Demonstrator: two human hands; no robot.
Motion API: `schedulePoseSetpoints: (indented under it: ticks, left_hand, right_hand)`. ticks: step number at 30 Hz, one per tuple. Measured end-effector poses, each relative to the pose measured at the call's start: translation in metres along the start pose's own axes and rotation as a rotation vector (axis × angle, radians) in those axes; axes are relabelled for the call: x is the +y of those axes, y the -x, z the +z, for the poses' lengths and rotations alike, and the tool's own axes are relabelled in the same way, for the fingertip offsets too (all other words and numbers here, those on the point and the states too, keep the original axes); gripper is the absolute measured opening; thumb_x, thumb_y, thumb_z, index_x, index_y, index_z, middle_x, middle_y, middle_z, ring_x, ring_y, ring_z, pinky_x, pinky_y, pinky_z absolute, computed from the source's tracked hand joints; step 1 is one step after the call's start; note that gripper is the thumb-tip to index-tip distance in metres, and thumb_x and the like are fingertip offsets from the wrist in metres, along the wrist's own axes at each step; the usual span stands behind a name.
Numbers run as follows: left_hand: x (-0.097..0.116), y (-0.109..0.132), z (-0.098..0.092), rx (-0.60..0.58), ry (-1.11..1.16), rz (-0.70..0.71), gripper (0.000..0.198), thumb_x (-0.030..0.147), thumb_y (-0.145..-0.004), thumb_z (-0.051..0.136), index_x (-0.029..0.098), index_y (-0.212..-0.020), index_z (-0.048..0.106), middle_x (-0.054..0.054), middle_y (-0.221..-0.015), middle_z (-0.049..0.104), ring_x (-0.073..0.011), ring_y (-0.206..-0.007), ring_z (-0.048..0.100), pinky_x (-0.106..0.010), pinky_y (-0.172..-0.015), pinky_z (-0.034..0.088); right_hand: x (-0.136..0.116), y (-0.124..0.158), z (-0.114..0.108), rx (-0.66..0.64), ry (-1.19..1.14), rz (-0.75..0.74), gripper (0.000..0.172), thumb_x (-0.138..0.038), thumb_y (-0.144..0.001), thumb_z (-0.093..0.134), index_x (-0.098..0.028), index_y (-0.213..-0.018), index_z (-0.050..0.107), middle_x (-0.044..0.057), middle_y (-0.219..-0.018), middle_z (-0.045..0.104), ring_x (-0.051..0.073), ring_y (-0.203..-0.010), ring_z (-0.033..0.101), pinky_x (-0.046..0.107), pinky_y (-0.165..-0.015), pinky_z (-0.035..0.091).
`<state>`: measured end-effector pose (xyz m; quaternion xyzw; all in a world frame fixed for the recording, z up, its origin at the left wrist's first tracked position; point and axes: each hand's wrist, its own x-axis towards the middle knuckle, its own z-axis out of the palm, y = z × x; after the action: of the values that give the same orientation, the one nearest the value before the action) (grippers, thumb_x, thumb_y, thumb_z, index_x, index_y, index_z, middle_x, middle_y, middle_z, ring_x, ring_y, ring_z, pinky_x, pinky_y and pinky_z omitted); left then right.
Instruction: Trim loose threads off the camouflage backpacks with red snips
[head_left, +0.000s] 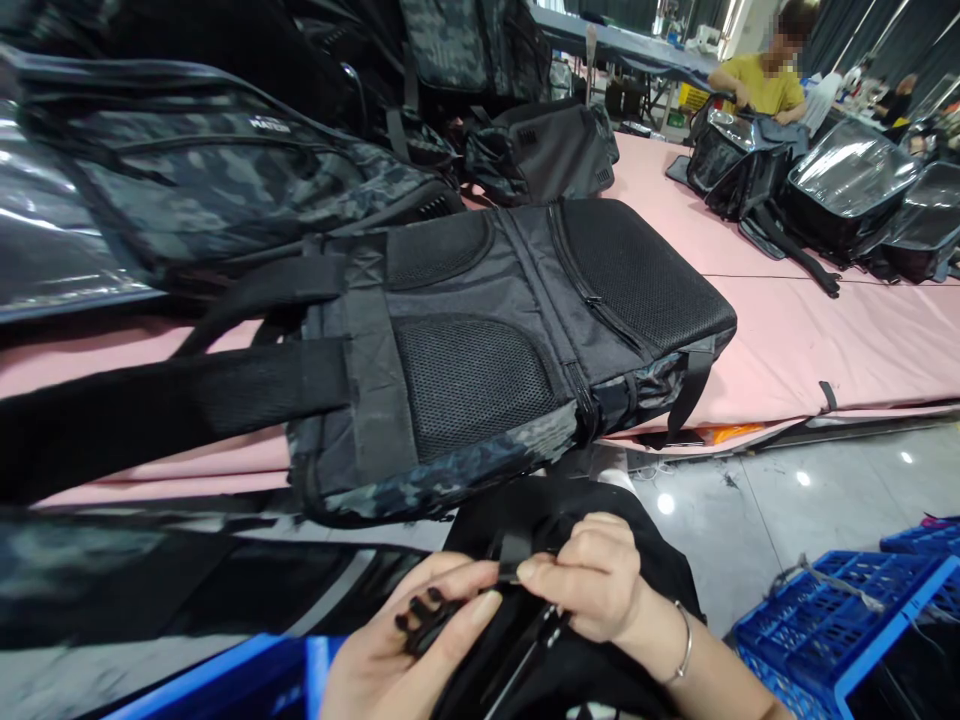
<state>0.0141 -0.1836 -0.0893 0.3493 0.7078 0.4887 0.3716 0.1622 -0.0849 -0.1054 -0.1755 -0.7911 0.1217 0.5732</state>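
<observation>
Low in the head view, just off the table edge, my left hand [397, 645] is closed around a black plastic buckle [429, 618] with short prongs showing. My right hand [596, 578] pinches the end of a black webbing strap [516, 548] close to my left fingertips. How the strap meets the buckle is partly hidden by my fingers. In front of both hands, a black backpack [480, 290] with mesh padding and camouflage sides lies back panel up. Its wide shoulder straps [187, 400] stretch off to the left, and one blurred strap [172, 585] hangs nearer to me.
The backpack rests on a pink-covered table [795, 350]. More camouflage bags [225, 180] are heaped at the left and back. Bags with clear plastic tops [851, 175] stand at the far right, near a person in yellow [769, 90]. A blue crate [817, 610] sits on the floor.
</observation>
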Motion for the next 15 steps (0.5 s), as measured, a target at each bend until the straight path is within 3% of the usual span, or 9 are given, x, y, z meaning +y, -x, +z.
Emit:
schedulePoseSetpoints:
  ticks: [3, 6, 11, 13, 15]
  left_hand:
    - [-0.006, -0.002, 0.0, 0.005, 0.077, -0.04, 0.032, 0.053, -0.061, 0.079, 0.022, -0.067, 0.075, -0.004, -0.083, 0.068, -0.019, -0.077, 0.066, -0.021, -0.072, 0.055]
    - [-0.008, -0.001, 0.001, 0.02, 0.135, -0.08, 0.031, 0.051, -0.059, 0.081, 0.022, -0.066, 0.075, -0.003, -0.082, 0.068, -0.0177, -0.077, 0.065, -0.019, -0.072, 0.054]
    - [-0.002, 0.001, 0.004, 0.112, 0.299, -0.212, 0.036, 0.051, -0.048, 0.087, 0.022, -0.064, 0.074, -0.003, -0.084, 0.069, -0.0166, -0.076, 0.061, -0.017, -0.064, 0.053]
    - [0.003, 0.0, 0.006, 0.157, 0.341, -0.238, 0.039, 0.052, -0.044, 0.088, 0.021, -0.063, 0.074, -0.003, -0.083, 0.069, -0.0156, -0.074, 0.06, -0.016, -0.059, 0.051]
    - [0.007, -0.001, 0.009, 0.206, 0.376, -0.245, 0.041, 0.053, -0.041, 0.089, 0.021, -0.061, 0.073, -0.003, -0.077, 0.068, -0.0146, -0.07, 0.058, -0.016, -0.055, 0.049]
  right_hand:
    - [-0.001, -0.001, 0.001, -0.048, 0.069, -0.076, 0.03, -0.009, -0.092, 0.053, -0.019, -0.067, 0.066, -0.008, -0.045, 0.041, 0.005, -0.039, 0.036, 0.023, -0.039, 0.025]
    - [-0.002, 0.0, 0.004, -0.043, 0.026, -0.04, 0.027, -0.011, -0.093, 0.051, -0.02, -0.074, 0.067, -0.008, -0.045, 0.044, 0.006, -0.039, 0.04, 0.022, -0.039, 0.028]
    - [-0.007, -0.001, -0.001, -0.096, -0.22, 0.326, 0.011, -0.029, -0.091, 0.057, -0.02, -0.092, 0.064, -0.002, -0.066, 0.066, 0.009, -0.052, 0.057, 0.019, -0.049, 0.046]
    - [-0.007, -0.002, -0.008, -0.141, -0.206, 0.474, 0.02, -0.034, -0.088, 0.059, -0.019, -0.102, 0.061, 0.0, -0.074, 0.067, 0.012, -0.056, 0.059, 0.021, -0.051, 0.049]
    - [-0.007, -0.001, -0.014, -0.178, -0.171, 0.497, 0.023, -0.036, -0.089, 0.057, -0.019, -0.105, 0.06, 0.001, -0.073, 0.066, 0.013, -0.054, 0.058, 0.023, -0.05, 0.049]
